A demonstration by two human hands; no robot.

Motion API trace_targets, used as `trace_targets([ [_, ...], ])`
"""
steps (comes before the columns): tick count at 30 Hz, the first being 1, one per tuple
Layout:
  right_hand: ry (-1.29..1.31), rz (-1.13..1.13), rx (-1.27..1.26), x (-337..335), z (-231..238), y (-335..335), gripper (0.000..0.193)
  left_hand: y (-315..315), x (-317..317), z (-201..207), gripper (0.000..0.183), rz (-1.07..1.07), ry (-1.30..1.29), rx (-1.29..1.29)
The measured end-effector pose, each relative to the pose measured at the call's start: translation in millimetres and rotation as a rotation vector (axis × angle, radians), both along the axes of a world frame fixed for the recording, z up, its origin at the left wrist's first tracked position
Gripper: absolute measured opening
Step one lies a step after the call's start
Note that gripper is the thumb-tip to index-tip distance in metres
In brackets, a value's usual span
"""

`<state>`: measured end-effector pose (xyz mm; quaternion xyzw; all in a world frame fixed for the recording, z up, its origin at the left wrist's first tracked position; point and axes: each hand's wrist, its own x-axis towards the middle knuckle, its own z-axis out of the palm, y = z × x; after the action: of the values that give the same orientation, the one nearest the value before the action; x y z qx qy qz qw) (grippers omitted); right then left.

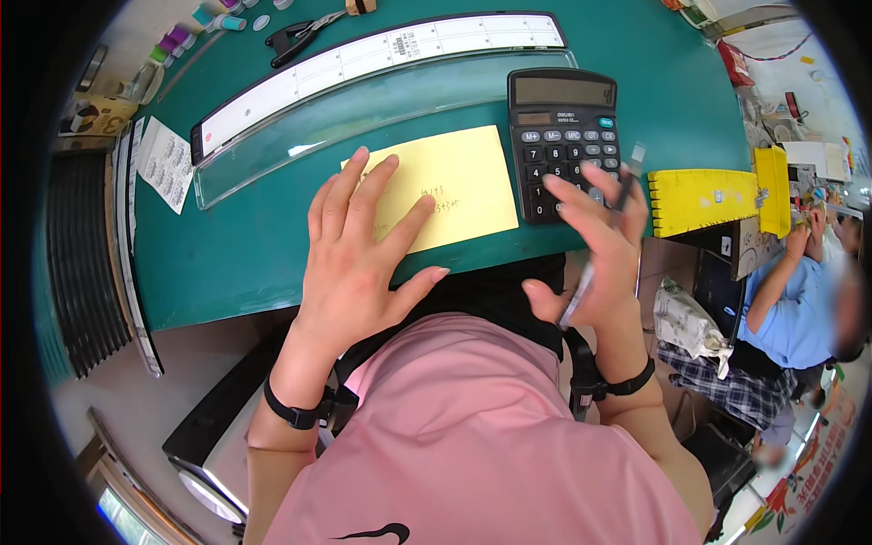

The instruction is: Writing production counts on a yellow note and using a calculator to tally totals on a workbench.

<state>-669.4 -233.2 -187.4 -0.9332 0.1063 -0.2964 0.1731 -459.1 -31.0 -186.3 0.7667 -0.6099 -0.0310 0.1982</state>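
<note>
My left hand (352, 250) rests with spread fingers on a yellow sheet of paper (480, 177), its fingertips over the upper left part. A few handwritten figures show beside my index finger. To the right of the sheet lies a black calculator (565, 116), its screen at the far end. Over its lower right keys hovers my right hand (604, 250), fingers bent toward the buttons; contact with a key is hard to make out. A slim pen (579, 292) is tucked through that hand, slanting from beside the thumb up past the fingers.
Behind the sheet on the green table (636, 54) are a clear plastic case (354, 113) and a long white panel (381, 64). Black-handled pliers (295, 38) and spools (173, 41) lie farther back. At right are a yellow toothed strip (699, 202) and a person in blue (790, 304).
</note>
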Motion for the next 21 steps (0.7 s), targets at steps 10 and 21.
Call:
trace_targets([
  [10,0.011,-0.170,-0.120,-41,-27,0,0.054,1,0,2,0.060,-0.009,0.024,-0.010],
  [21,0.009,-0.180,-0.141,-52,-35,-3,0.050,-1,2,-3,0.061,-0.027,0.048,-0.040],
])
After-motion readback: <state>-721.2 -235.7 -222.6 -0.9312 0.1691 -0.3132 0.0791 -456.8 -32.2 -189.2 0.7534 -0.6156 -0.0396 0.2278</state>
